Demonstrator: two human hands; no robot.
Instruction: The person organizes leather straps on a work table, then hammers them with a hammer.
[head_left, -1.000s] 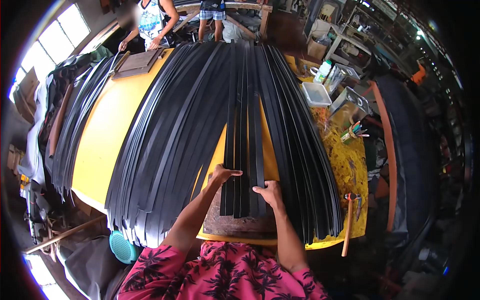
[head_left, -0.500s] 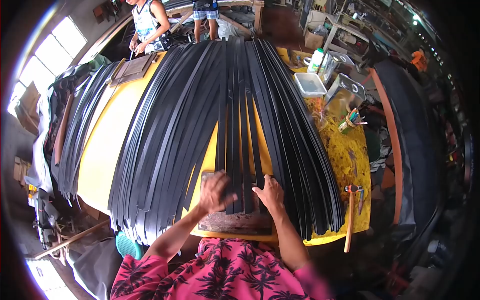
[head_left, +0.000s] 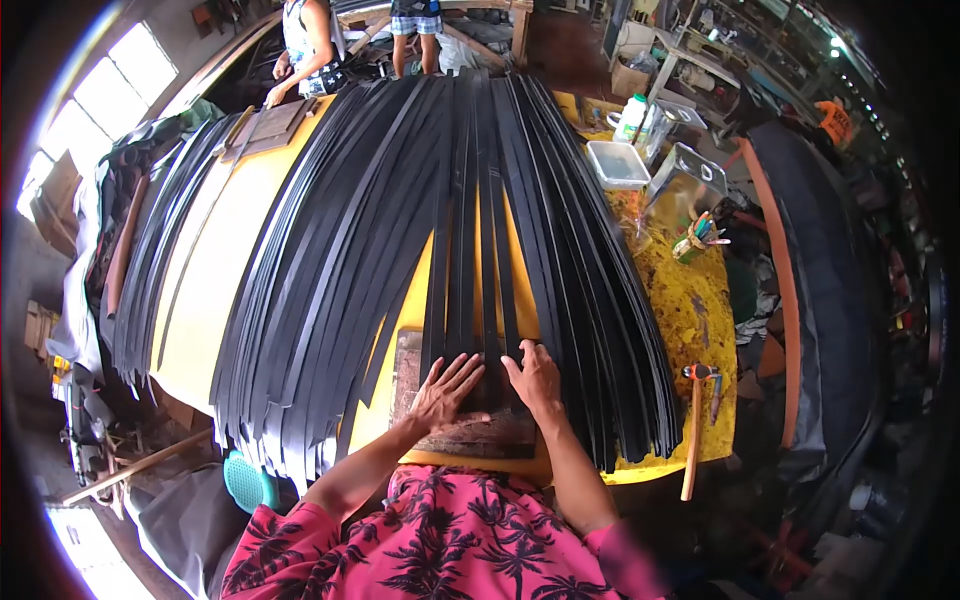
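Note:
Long black strips (head_left: 460, 220) run down the table toward me, their near ends over a worn dark board (head_left: 480, 440). My left hand (head_left: 446, 396) lies with fingers spread on the strip ends and the board. To its right, my right hand (head_left: 534, 380) touches the edge of the narrow strips, thumb and fingers apart. It does not appear to hold anything. Thick bundles of black strips flank both hands, one at the left (head_left: 310, 240) and one at the right (head_left: 600, 290).
A hammer (head_left: 693, 430) lies at the yellow table's (head_left: 700, 330) right edge. Behind it are a cup of pens (head_left: 697, 238), a clear tub (head_left: 618, 165) and a white bottle (head_left: 632, 118). One person (head_left: 308, 45) is at the far left; another (head_left: 414, 35) stands behind the table.
My left hand has moved slightly right and down and now lies flat with fingers spread. My right hand has shifted slightly. The far-left person's arms have moved.

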